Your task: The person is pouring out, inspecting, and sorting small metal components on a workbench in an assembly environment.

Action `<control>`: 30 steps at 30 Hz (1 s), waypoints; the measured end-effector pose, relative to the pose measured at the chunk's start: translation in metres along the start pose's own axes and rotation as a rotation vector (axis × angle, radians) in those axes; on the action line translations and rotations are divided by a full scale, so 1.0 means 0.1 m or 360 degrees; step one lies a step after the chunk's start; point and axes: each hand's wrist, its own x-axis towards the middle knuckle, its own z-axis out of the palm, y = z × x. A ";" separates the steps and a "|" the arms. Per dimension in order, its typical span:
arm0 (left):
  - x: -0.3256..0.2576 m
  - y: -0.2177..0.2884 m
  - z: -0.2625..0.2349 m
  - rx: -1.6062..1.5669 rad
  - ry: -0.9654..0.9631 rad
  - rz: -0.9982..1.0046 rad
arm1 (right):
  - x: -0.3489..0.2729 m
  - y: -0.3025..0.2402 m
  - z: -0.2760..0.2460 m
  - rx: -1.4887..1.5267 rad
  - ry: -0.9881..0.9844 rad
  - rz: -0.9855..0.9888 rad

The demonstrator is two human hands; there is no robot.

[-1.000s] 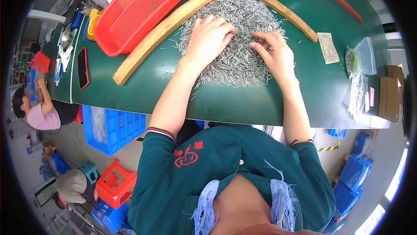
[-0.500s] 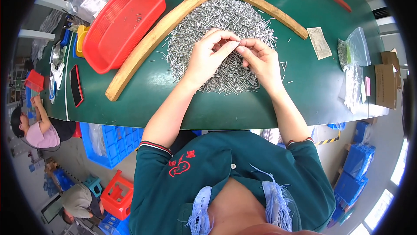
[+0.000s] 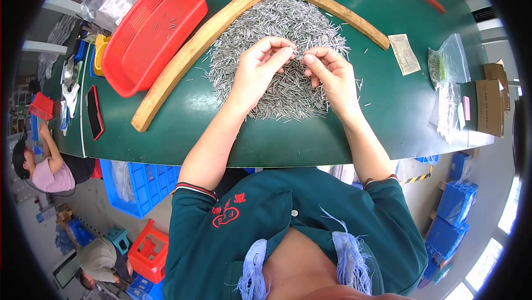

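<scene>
**Head view: both hands lifted off the pin heap, pinching one small piece between them**

Head view shows the change plainly: a second ago both palms lay flat on the heap of metal pins (image 3: pixel 277 50); half a second ago they had risen and drawn together; now the left hand (image 3: pixel 260 70) and right hand (image 3: pixel 330 72) meet just above the heap's middle. Thumb and forefinger of each are closed to a narrow pinch, tips almost touching, with what looks like one thin pin (image 3: pixel 298 56) held between them; it is too small to be sure. I judge that spreading has given way to picking out or checking a single piece.

The heap itself stays on the green table (image 3: pixel 388 122), inside the angle of the wooden bars.

Counts:
- wooden bars, two: the long one (image 3: pixel 194 50) at left, the shorter one (image 3: pixel 332 9) at right
- red basket (image 3: pixel 152 31), one, with a few stray pins in it
- black phone (image 3: pixel 94 112), one
- paper slip (image 3: pixel 403 54), one
- clear bags (image 3: pixel 449 78), at least two
- pins, far too many to count
</scene>
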 end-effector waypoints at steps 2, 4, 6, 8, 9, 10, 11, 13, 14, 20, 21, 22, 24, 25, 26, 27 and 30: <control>-0.01 -0.01 0.01 -0.0042 -0.0002 -0.0005 | 0.00 0.01 0.00 0.0034 -0.0003 -0.0029; -0.02 -0.05 0.02 0.0178 -0.0087 0.0182 | 0.00 0.02 0.00 0.0069 -0.0010 -0.0057; -0.02 -0.10 0.03 0.0290 -0.0071 0.0294 | -0.01 0.03 0.01 0.0076 -0.0054 -0.0039; -0.02 -0.10 0.03 0.0533 -0.0034 0.0498 | -0.01 0.03 -0.01 0.0073 -0.0062 -0.0030; -0.02 -0.08 0.03 0.0533 -0.0035 0.0499 | -0.01 0.03 -0.01 0.0073 -0.0072 -0.0018; -0.02 -0.06 0.03 0.0643 -0.0025 0.0585 | -0.01 0.02 -0.01 0.0073 -0.0072 -0.0020; -0.03 -0.05 0.04 0.0753 -0.0014 0.0672 | -0.02 0.02 0.00 0.0060 -0.0084 -0.0044; -0.04 -0.02 0.06 0.0773 0.0005 0.0708 | -0.02 0.03 0.00 0.0046 -0.0095 -0.0071; -0.04 -0.01 0.07 0.0792 0.0026 0.0741 | -0.03 0.05 -0.01 0.0045 -0.0104 -0.0131; -0.06 -0.04 0.08 0.0812 0.0090 0.0771 | -0.03 0.09 0.01 -0.0075 -0.0087 -0.0434; -0.06 -0.03 0.08 0.0814 0.0089 0.0773 | -0.03 0.09 0.02 -0.0146 -0.0064 -0.0528; -0.07 -0.02 0.08 0.0839 0.0097 0.0794 | -0.03 0.10 0.02 -0.0144 -0.0063 -0.0531; -0.08 -0.01 0.08 0.0865 0.0103 0.0817 | -0.02 0.11 0.02 -0.0222 -0.0032 -0.0631; -0.08 0.00 0.08 0.0905 0.0108 0.0849 | -0.02 0.11 0.02 -0.0221 -0.0030 -0.0633; -0.08 0.00 0.08 0.0945 0.0114 0.0881 | -0.02 0.12 0.02 -0.0248 -0.0022 -0.0659; -0.08 0.00 0.08 0.0946 0.0112 0.0883 | -0.02 0.12 0.02 -0.0275 -0.0014 -0.0684; -0.07 0.00 0.09 0.0960 0.0125 0.0928 | -0.03 0.12 0.02 -0.0248 -0.0015 -0.0697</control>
